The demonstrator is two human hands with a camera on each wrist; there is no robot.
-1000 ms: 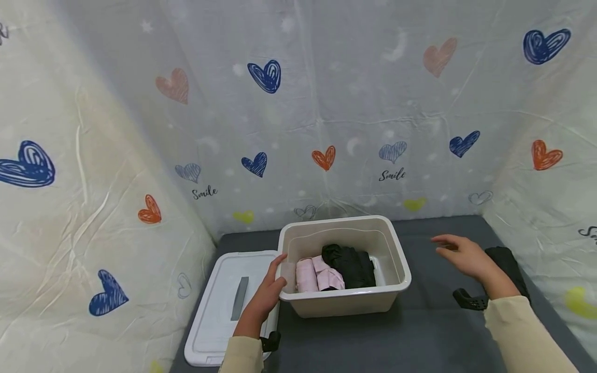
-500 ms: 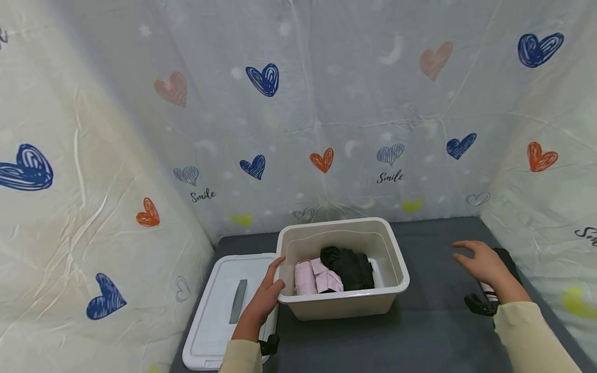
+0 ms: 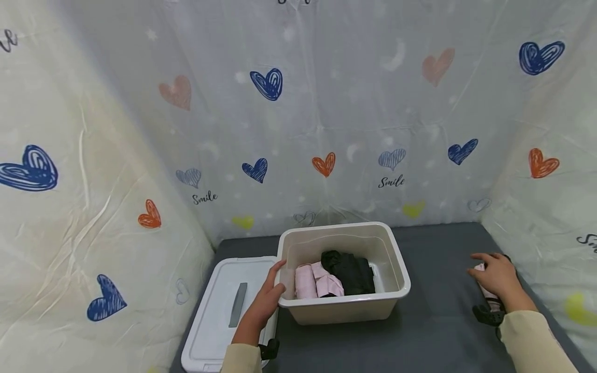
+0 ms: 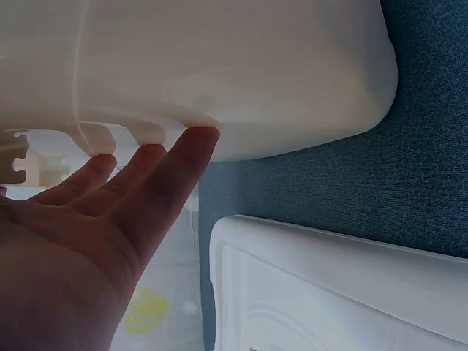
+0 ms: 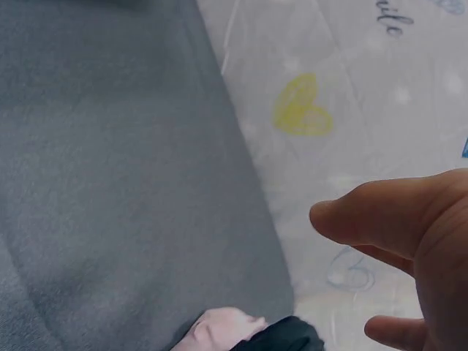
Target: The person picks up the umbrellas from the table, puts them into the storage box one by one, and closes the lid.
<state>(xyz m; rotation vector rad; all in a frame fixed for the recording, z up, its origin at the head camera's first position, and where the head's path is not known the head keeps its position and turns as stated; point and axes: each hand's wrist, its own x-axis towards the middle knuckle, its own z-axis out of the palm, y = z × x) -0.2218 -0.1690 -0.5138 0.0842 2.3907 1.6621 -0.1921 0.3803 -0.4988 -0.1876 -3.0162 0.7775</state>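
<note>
Head view: left hand (image 3: 263, 301) at left rim of beige plastic bin (image 3: 340, 312), touching it, fingers extended. Bin sits upright, open, on dark grey surface (image 3: 434, 290); inside, rolled pink cloth (image 3: 305, 282), folded pink cloth (image 3: 329, 285) beside it, black cloth bundle (image 3: 358, 272) to their right. White lid (image 3: 214, 311) with grey handle (image 3: 238, 304) lies flat left of bin. Right hand (image 3: 499, 280) over pink and dark cloth (image 3: 480, 267) near the surface's right edge, thumb and fingers parted; contact can't be told. Heart-print curtain (image 3: 354, 103) behind.

Left wrist view: fingers straight, slightly spread, tips against bin's outer wall; lid near, apart from them.

Right wrist view: thumb and fingers well apart; pink and dark cloth at bottom edge, partly cut off
</note>
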